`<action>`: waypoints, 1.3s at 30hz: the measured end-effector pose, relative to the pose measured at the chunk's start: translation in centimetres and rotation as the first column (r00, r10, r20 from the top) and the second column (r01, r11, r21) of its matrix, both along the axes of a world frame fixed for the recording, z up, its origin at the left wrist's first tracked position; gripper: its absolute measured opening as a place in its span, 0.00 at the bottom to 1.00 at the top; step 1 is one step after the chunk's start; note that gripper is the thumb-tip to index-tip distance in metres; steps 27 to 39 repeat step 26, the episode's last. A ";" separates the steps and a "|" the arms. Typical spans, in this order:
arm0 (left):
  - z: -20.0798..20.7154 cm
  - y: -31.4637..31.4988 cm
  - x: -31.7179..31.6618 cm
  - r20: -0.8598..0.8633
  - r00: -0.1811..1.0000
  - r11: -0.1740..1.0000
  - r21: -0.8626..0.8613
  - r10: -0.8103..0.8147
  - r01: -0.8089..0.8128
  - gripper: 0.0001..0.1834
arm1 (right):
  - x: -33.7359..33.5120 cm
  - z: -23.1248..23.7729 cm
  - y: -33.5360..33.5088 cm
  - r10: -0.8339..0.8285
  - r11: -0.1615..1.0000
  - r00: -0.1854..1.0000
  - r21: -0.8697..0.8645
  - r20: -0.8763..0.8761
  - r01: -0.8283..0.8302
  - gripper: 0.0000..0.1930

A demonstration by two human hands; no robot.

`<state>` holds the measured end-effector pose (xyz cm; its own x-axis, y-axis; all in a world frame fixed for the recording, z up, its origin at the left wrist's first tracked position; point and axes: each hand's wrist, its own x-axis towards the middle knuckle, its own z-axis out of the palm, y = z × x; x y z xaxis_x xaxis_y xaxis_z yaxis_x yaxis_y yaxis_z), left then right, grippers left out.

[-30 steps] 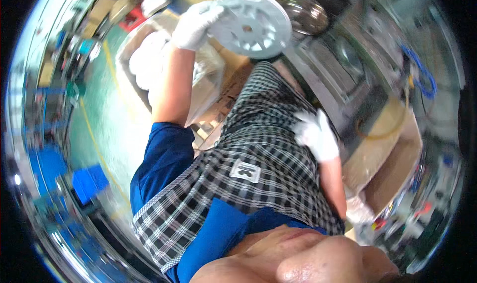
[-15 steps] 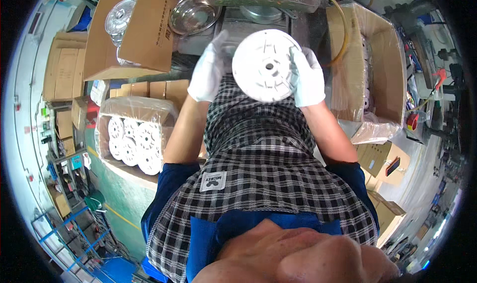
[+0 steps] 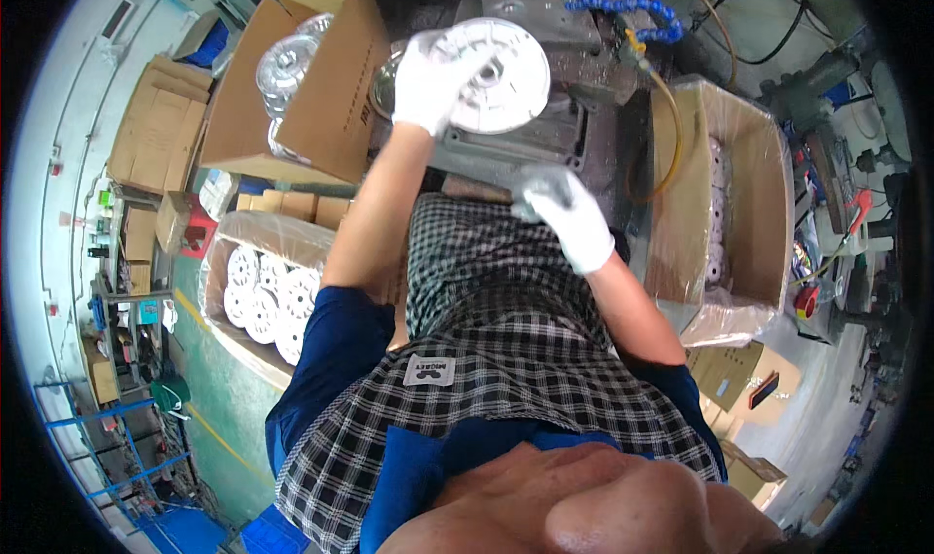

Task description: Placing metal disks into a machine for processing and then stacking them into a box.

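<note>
My left hand (image 3: 424, 89), in a white glove, grips a round white metal disc (image 3: 511, 92) by its left side, thumb or fingers across its face. The disc has a hole at its centre and raised ribs around it. It is held over the grey metal machine bed (image 3: 545, 136). My right hand (image 3: 574, 225), also gloved, is lower and to the right, apart from the disc, in front of my checked apron. Its fingers look greyish and smeared by motion, so whether they hold anything is unclear.
A carton (image 3: 321, 97) with shiny metal parts stands at left, beside a metal bowl (image 3: 382, 85) partly hidden by my hand. Below it, a plastic-lined box (image 3: 243, 345) holds several white discs. Another lined box (image 3: 754, 214) is at right. Blue (image 3: 632, 5) and yellow (image 3: 671, 145) hoses hang near the machine.
The disc has moved up and left, from my right hand into my left. My right hand has let go and dropped lower. The view has shifted a little, showing more of the machine.
</note>
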<state>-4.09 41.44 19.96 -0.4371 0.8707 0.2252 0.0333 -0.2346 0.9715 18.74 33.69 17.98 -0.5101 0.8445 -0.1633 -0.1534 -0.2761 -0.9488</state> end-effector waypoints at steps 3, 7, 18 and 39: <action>2.9 5.1 -1.8 0.042 0.999 1.000 -0.026 -0.016 0.017 0.36 | 2.8 -1.3 -1.3 0.123 0.992 0.976 -0.054 0.182 -0.115 0.15; 0.2 13.7 -2.6 -0.192 0.978 0.974 -0.192 0.081 -0.118 0.48 | 5.4 -5.3 -3.2 0.014 0.998 0.966 -0.060 0.257 0.002 0.13; 3.2 14.9 -2.3 -0.651 0.725 0.839 -0.507 -0.223 -0.198 0.47 | 8.7 -7.8 -4.0 0.009 1.000 0.892 0.017 0.452 -0.018 0.12; 3.9 13.4 -2.1 -0.626 0.713 0.818 -0.561 -0.316 -0.130 0.51 | 7.6 -5.4 -3.2 0.020 0.982 0.773 0.132 0.634 -0.133 0.14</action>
